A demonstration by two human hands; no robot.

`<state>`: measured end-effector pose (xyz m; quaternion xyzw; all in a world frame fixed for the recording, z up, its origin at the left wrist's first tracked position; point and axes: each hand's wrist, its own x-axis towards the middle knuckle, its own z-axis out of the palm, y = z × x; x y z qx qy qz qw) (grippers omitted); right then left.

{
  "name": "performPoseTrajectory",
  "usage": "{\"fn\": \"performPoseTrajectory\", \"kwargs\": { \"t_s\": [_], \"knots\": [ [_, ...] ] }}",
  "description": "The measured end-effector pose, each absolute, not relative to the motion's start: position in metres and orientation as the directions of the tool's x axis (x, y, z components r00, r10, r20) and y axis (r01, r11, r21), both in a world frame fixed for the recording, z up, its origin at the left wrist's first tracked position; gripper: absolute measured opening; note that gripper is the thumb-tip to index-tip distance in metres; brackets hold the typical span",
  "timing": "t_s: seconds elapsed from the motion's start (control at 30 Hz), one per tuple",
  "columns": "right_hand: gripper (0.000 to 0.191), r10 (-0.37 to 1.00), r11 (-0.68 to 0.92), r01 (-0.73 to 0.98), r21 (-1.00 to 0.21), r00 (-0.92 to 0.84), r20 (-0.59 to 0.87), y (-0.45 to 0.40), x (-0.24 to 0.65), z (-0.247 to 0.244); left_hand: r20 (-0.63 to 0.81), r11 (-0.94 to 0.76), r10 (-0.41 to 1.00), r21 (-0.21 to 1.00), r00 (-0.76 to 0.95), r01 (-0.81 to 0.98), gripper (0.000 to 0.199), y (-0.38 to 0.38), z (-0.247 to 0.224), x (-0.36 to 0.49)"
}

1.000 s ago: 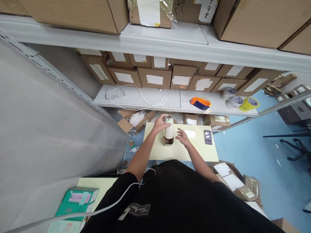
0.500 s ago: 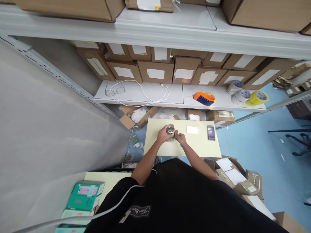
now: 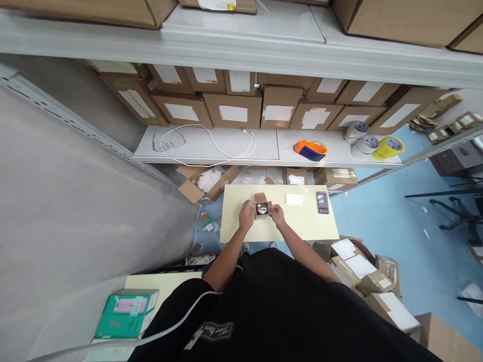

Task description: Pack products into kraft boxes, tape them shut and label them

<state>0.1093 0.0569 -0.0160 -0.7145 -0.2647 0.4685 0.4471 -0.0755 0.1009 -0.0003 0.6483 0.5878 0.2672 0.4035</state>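
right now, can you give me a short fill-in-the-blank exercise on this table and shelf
The small box is ____ the left hand and the right hand.
A round silvery top shows ____ the open box.
The tape dispenser is orange and dark ____.
The rightmost tape roll on the shelf is ____.

Missing words: between; inside; blue; yellow

Access to the small box (image 3: 261,217) from left and right is blocked by the left hand (image 3: 247,215) and the right hand (image 3: 277,214). Approach is left open from above, though the mouth is largely filled by a silver-topped container (image 3: 261,208). On the surface (image 3: 231,221), free stretches are found at the left end and near right; the far right is obstructed by a white card (image 3: 294,199) and a dark item (image 3: 322,202). Beyond the far edge, passage is limited by the shelf (image 3: 264,151).
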Motion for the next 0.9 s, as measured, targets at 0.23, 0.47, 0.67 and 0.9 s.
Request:
{"fn": "performPoseTrajectory", "kwargs": {
  "t_s": [0.23,0.47,0.67,0.9],
  "knots": [
    [0.026,0.872,-0.434,0.103,-0.895,0.299,-0.388,0.052,0.105,-0.011,-0.307,0.201,0.927,0.893,0.217,0.402,0.035,0.103,-0.024,-0.069],
    [0.036,0.835,-0.506,-0.034,-0.862,0.228,-0.500,0.045,0.113,0.008,-0.274,0.242,0.903,0.961,0.330,0.133,0.054,0.115,-0.021,-0.062],
    [0.035,0.801,-0.495,-0.137,-0.858,0.311,-0.511,0.031,0.110,0.023,-0.173,0.070,0.864,0.971,0.473,0.227,0.057,0.103,-0.012,-0.079],
    [0.035,0.759,-0.508,-0.070,-0.859,0.435,-0.484,0.031,0.102,0.011,-0.193,0.064,0.885,0.952,0.425,0.299,0.039,0.095,-0.010,-0.073]
  ]
}}
